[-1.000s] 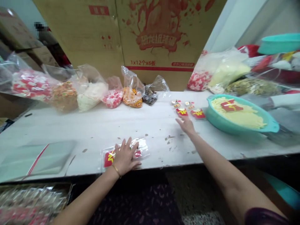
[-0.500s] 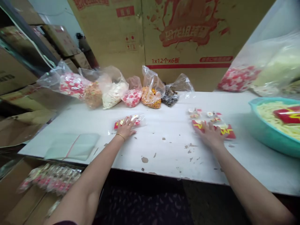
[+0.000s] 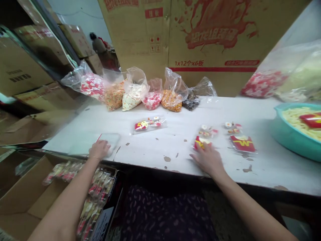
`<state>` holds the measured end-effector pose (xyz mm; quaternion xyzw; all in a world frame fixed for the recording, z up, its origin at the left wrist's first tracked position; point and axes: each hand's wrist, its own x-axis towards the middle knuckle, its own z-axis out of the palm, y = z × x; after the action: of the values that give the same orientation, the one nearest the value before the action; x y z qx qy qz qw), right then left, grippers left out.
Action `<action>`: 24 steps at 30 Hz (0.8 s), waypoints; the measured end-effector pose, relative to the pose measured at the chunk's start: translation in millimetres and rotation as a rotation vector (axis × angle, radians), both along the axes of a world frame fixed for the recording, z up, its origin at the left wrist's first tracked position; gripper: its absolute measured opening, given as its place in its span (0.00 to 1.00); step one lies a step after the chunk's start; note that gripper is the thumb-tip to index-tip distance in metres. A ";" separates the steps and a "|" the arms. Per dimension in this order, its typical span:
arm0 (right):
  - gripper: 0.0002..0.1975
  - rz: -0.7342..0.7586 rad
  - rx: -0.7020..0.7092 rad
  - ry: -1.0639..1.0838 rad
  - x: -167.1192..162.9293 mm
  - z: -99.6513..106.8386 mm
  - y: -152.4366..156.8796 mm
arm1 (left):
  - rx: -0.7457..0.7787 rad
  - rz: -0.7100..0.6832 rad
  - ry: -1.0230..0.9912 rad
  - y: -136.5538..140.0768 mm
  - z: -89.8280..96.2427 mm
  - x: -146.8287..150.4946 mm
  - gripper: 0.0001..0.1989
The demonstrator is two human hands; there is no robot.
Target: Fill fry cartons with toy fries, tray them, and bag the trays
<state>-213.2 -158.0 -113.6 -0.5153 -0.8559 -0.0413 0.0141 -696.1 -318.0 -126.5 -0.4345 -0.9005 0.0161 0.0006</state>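
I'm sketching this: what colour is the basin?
The basin is turquoise, seen best in the head view.

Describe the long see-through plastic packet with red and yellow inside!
Find the brown cardboard box behind the chipped white tabletop. Nearer, before the row of filled clear plastic bags, lies the see-through plastic packet. Unlike the red-and-yellow pouches farther right, its wrapper is long and narrow.

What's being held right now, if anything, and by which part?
It can't be told: the left grip is on the clear bags' right part, the right grip over a red packet's near edge.
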 end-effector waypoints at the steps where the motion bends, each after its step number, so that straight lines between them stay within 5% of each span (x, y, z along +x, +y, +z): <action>1: 0.29 0.046 -0.024 0.022 -9.0 3.2 -7.9 | 0.026 -0.021 0.009 -1.6 -3.5 -2.9 0.16; 6: 0.29 0.291 -0.255 0.083 -32.6 26.6 -13.5 | 0.091 -0.121 0.006 4.2 -16.2 -19.8 0.13; 12: 0.48 0.571 -0.382 -0.113 -30.0 27.4 53.6 | 0.180 -0.327 -0.187 -1.0 -9.7 -30.4 0.11; 18: 0.47 0.539 -0.358 -0.249 -52.8 -3.7 80.2 | 0.203 -0.164 -0.188 -6.1 -14.5 -21.9 0.07; 24: 0.43 0.545 -0.279 -0.162 -21.8 -7.3 61.4 | 0.231 -0.174 -0.176 -4.2 -15.0 -25.7 0.12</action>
<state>-234.9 -96.7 -120.9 -0.2589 -0.9582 0.0411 -0.1145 -721.8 -322.3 -141.5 -0.5075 -0.8520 -0.1257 -0.0272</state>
